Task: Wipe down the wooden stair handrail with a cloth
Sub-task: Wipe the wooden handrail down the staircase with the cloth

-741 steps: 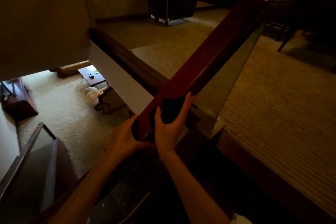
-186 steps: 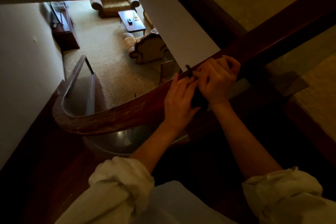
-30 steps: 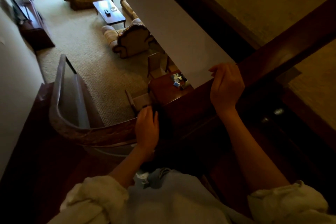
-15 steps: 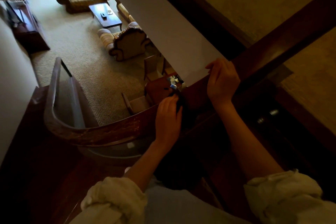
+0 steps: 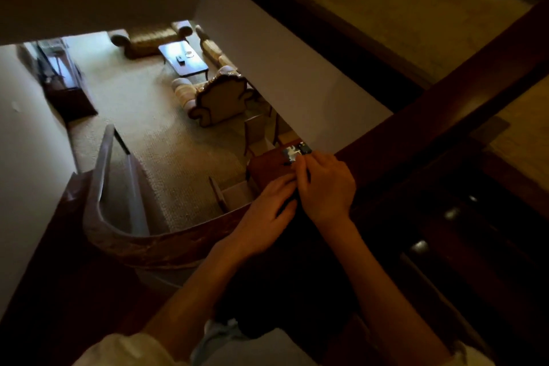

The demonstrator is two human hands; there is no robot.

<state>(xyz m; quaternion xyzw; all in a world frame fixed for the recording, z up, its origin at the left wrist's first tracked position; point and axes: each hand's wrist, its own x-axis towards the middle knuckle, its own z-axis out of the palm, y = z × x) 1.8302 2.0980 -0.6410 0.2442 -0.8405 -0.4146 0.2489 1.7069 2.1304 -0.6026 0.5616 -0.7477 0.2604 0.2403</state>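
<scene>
both hands meet on the wooden handrail [image 5: 190,242], at the spot where its straight run from the far right starts to bend left into the curve. left hand [image 5: 269,212] lies flat, fingers stretched along the rail top, palm pressing down. right hand [image 5: 325,184] is curled over the rail just beside it, fingertips touching the left fingertips. the dark cloth [image 5: 292,202] shows only as a sliver between and under the two hands; most of it is hidden, and in this light it blends with the wood. cannot tell which hand truly grips it. best reading: left presses it flat, right bunches or pinches its edge.

handling, judged: cloth is soft, light and limp, and will fold and creep under the palm, so it wants gathering into a pad and holding with a flat palm and the thumb hooked over the rail's edge. rail is stiff and fixed, polished on the straight part, looking worn and blotchy on the curve, so more drag there.

below the open stairwell on the left: carpeted floor, armchair [image 5: 221,102], coffee table [image 5: 184,59], sofa [image 5: 151,37] far off. a small table with bright clutter [image 5: 292,153] sits just past the fingertips, on the lower floor.

rolled pale sleeves [image 5: 124,349] at the near edge.

curve to the left looks not yet wiped; judged next stretch.
</scene>
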